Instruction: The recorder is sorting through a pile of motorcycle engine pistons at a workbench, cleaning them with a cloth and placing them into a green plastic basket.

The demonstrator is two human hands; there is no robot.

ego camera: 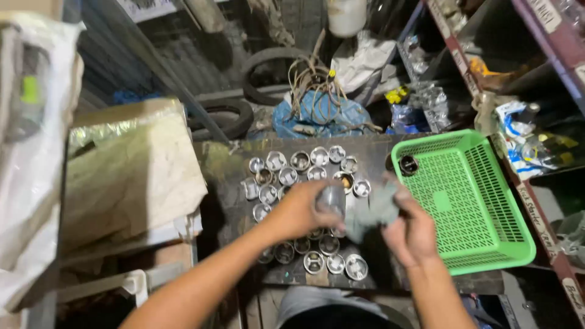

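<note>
Head view: the left hand [300, 211] grips a dull grey metal cylinder [332, 201] above the dark, grimy worktop [226, 183]. The right hand [409, 234] clutches a soft crumpled grey rag [372, 213] against it. Round shiny metal cups [300, 161] lie beneath; a green plastic mesh basket [481, 207] stands beside them.

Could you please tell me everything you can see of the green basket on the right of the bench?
The green basket is a rectangular plastic tray with a perforated mesh floor, slotted sloping walls and a smooth rim. It sits tilted at the right end of the dark workbench, its right side overhanging towards the shelves. One dark round metal part lies in its far left corner. The right hand, holding a grey rag, is close beside its left rim.
</note>
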